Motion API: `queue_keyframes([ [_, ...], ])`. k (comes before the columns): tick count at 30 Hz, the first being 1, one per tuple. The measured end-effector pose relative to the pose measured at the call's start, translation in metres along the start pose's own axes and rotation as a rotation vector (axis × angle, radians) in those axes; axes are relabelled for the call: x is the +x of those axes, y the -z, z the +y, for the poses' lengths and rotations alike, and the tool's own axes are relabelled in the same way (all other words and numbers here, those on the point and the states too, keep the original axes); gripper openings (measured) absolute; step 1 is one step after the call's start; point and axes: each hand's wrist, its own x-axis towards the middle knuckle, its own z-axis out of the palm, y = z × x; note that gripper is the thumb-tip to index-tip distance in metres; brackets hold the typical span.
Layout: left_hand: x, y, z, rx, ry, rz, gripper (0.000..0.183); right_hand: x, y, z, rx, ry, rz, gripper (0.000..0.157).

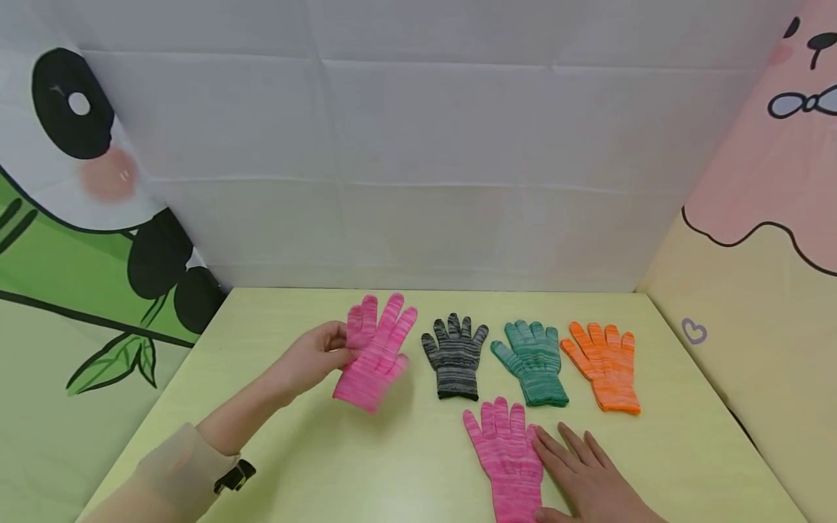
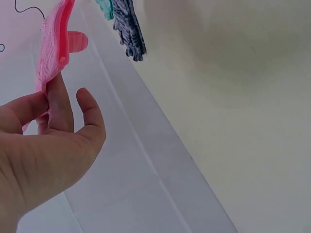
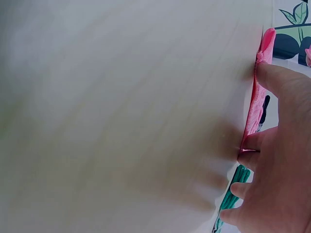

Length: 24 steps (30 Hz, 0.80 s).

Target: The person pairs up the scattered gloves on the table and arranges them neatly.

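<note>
My left hand (image 1: 307,363) pinches a pink striped knit glove (image 1: 374,356) by its side edge and holds it above the table, fingers pointing up. In the left wrist view, thumb and fingers grip that glove (image 2: 52,48) at its edge. A second pink glove (image 1: 510,461) lies flat near the front of the table, its fingers pointing away from me. My right hand (image 1: 591,476) lies beside it with fairly straight fingers, fingertips touching its right edge. The right wrist view shows the thumb and fingertips along this glove's side (image 3: 253,111).
Behind the flat pink glove, a black-and-grey glove (image 1: 455,361), a green glove (image 1: 535,368) and an orange glove (image 1: 604,372) lie in a row on the pale yellow table (image 1: 288,450). A white cloth wall (image 1: 431,181) stands at the back, with printed cloths at both sides.
</note>
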Motion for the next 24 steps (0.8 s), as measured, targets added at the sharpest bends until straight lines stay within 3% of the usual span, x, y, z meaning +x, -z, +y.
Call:
queue_keyframes([
  [8, -0.022, -0.035, -0.017, -0.147, 0.054, -0.089, 0.032, 0.002, 0.0, 0.0, 0.017, -0.004, -0.014, 0.104],
  [13, -0.034, -0.057, -0.034, -0.242, 0.14, -0.126, 0.031, 0.002, 0.0, 0.001, 0.018, 0.005, -0.012, 0.103],
  [24, -0.046, -0.068, -0.061, -0.27, 0.258, -0.077, 0.032, 0.001, -0.001, 0.001, 0.011, -0.014, -0.007, 0.104],
])
